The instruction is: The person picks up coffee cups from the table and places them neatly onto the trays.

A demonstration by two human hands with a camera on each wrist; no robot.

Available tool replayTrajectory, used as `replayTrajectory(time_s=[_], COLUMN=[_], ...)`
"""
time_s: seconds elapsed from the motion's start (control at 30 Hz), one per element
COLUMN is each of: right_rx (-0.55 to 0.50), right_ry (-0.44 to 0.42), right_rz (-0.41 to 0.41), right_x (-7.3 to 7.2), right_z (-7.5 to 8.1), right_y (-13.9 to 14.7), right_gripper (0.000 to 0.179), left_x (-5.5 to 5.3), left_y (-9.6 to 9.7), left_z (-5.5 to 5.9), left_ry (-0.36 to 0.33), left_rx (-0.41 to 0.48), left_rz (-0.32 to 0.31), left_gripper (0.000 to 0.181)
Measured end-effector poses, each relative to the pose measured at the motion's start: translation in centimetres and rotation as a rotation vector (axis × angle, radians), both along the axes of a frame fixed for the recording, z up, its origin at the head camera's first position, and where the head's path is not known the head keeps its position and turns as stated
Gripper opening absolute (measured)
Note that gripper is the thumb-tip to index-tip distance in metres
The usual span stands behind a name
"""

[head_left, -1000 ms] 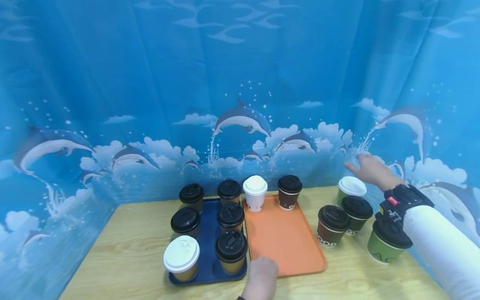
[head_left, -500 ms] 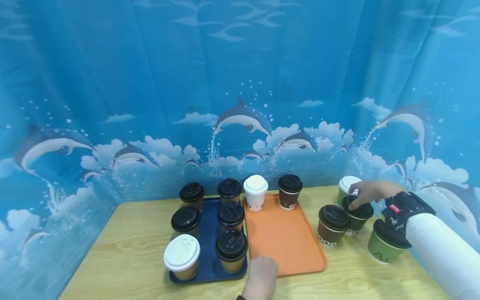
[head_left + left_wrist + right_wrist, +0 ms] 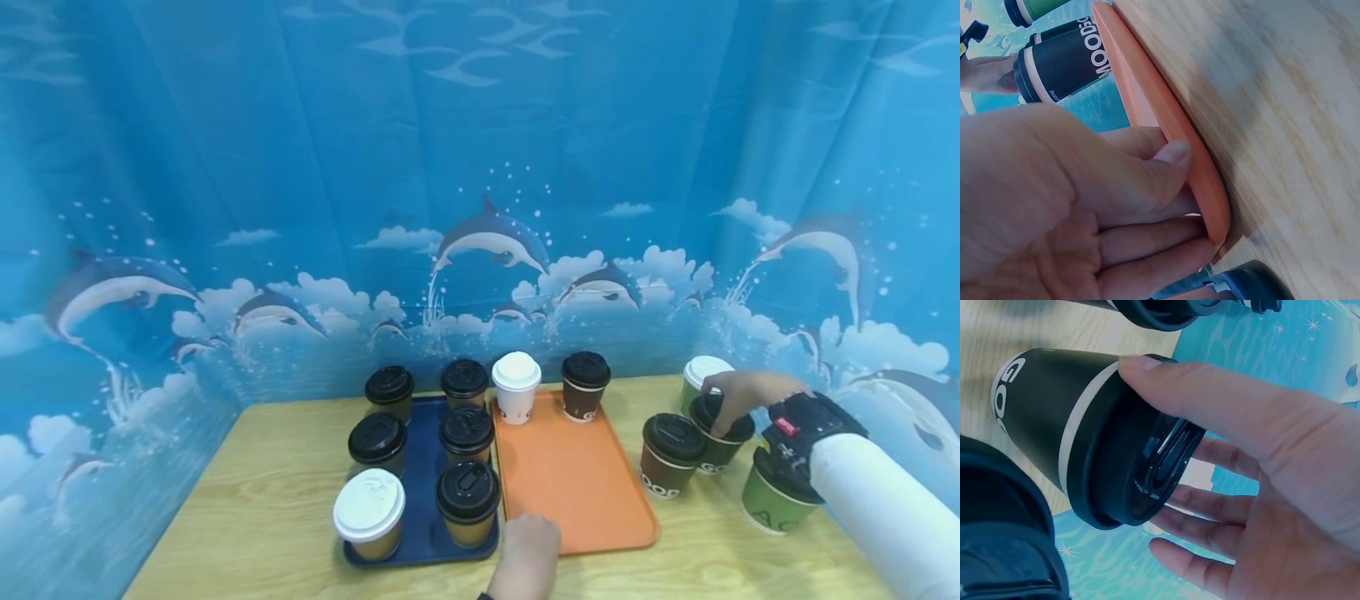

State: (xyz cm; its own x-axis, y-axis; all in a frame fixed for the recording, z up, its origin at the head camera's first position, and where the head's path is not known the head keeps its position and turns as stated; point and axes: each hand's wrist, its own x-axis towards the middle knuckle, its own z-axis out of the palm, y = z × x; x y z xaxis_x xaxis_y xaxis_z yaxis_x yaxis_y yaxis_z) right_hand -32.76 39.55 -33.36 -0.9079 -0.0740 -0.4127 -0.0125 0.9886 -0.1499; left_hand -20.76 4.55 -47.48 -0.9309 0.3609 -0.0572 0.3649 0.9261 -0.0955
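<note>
My left hand [image 3: 528, 546] is at the near left edge of an orange tray [image 3: 573, 483]. The left wrist view shows its thumb and fingers pinching the tray rim [image 3: 1188, 147]. At the right, my right hand [image 3: 750, 396] reaches over a dark paper coffee cup [image 3: 720, 454] with a black lid. In the right wrist view the thumb [image 3: 1166, 378] lies against one side of the lid [image 3: 1116, 456] and fingers pass behind the other side; their contact is partly hidden. The cup stands upright on the table in the head view.
Close around the held cup stand a brown cup [image 3: 671, 454], a white-lidded green cup [image 3: 697, 382] and a large green cup [image 3: 776, 500]. A white cup [image 3: 516, 392] and a dark cup [image 3: 585, 387] occupy the orange tray's far end. Several lidded cups fill the blue tray [image 3: 423, 508].
My right hand has come down from above the white-lidded green cup onto the black-lidded dark cup, its thumb now at the lid's near side. The left hand stays at the tray edge.
</note>
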Motion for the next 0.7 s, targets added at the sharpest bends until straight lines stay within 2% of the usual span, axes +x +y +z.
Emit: replayTrajectory(time_s=[0.3, 0.47, 0.57, 0.7], right_rx=[-0.004, -0.037, -0.063, -0.080], right_ry=[0.021, 0.060, 0.095, 0.149], right_rz=[0.025, 0.100, 0.137, 0.175], right_x=[0.2, 0.3, 0.4, 0.5], right_z=[-0.6, -0.8, -0.5, 0.5], right_y=[0.2, 0.7, 1.0, 1.1], right_gripper=[0.084, 0.074, 0.070, 0.076], left_x=[0.1, 0.2, 0.2, 0.2], left_y=[0.1, 0.2, 0.2, 0.1], left_z=[-0.1, -0.2, -0.1, 0.0], left_ry=[0.004, 0.013, 0.012, 0.002], left_rx=[-0.018, -0.023, -0.024, -0.035], left_rz=[0.004, 0.007, 0.007, 0.007], left_gripper=[0.011, 0.011, 0.010, 0.009])
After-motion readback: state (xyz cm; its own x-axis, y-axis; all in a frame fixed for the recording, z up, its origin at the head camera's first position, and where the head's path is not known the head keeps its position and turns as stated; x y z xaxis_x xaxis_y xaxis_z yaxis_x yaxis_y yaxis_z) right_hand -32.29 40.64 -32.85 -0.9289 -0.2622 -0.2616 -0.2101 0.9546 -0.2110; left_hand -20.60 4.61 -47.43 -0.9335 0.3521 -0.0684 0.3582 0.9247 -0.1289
